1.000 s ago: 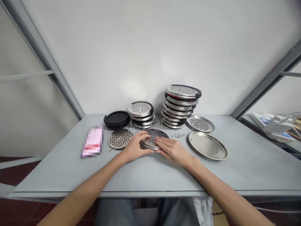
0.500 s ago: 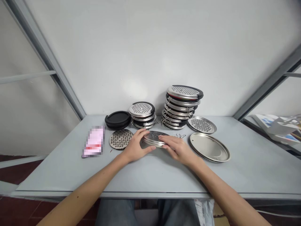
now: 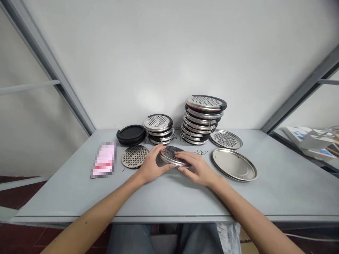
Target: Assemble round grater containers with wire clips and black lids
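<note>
A round metal grater disc (image 3: 169,152) with a perforated face and a bright rim is between my hands, raised a little and tilted down to the right. My left hand (image 3: 151,167) grips its left edge, fingers on the far rim and thumb along the near rim. My right hand (image 3: 199,168) lays its fingers across the top, its thumb by the near right edge. Left of my left hand lies a flat perforated grater plate (image 3: 135,156). Two thin wire clips (image 3: 200,152) rest behind my right hand. To the right is a shallow metal lid (image 3: 234,164).
Behind stand a tall stack of clipped grater discs (image 3: 203,120) and a shorter stack (image 3: 159,127). Black round bases (image 3: 131,134) lie left of them. Another perforated disc (image 3: 226,139) sits back right. A blurred pink item (image 3: 104,159) lies left on the grey table (image 3: 79,197).
The grater disc has tipped, its right side now lower, and its face shows more. My right thumb has shifted left along the near rim. The whole view has shifted slightly.
</note>
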`<state>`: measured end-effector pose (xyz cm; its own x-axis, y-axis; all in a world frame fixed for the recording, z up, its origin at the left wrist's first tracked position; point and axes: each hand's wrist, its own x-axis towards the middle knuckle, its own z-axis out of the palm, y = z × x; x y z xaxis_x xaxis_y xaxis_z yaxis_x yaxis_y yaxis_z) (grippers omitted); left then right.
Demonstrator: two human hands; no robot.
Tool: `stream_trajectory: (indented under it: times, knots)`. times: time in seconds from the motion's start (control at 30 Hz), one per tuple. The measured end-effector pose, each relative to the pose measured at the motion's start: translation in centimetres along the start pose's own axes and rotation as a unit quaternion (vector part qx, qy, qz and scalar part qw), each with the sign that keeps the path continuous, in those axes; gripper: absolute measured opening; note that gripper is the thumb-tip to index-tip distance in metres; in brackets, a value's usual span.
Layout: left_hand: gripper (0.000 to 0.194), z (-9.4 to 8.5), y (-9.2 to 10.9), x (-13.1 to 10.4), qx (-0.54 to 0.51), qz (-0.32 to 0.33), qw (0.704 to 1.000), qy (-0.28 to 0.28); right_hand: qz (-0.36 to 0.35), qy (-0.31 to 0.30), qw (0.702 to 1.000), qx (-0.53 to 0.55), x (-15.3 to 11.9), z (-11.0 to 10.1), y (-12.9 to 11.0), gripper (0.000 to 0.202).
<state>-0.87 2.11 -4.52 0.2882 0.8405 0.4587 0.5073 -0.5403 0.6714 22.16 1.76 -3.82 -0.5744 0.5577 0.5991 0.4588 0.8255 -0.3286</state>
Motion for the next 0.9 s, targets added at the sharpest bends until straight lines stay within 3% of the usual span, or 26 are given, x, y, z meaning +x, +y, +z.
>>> stream_trajectory:
  times: [0.37, 0.7, 0.9]
  knots:
    - [0.082, 0.1, 0.2, 0.1, -0.046, -0.061, 0.997, -0.019, -0.045, 0.006, 0.992, -0.119, -0.3, 1.0, -0.6, 0.034]
    - [0.075, -0.1, -0.2, 0.0, -0.031, -0.030, 0.998, -0.047, -0.049, -0.010, 0.992, -0.117, -0.1, 1.2, -0.7, 0.032]
    - [0.072, 0.5, -0.5, -0.3, -0.003, -0.004, 1.000, -0.028, -0.050, 0.029, 0.993, -0.101, -0.1, 1.3, -0.3, 0.033]
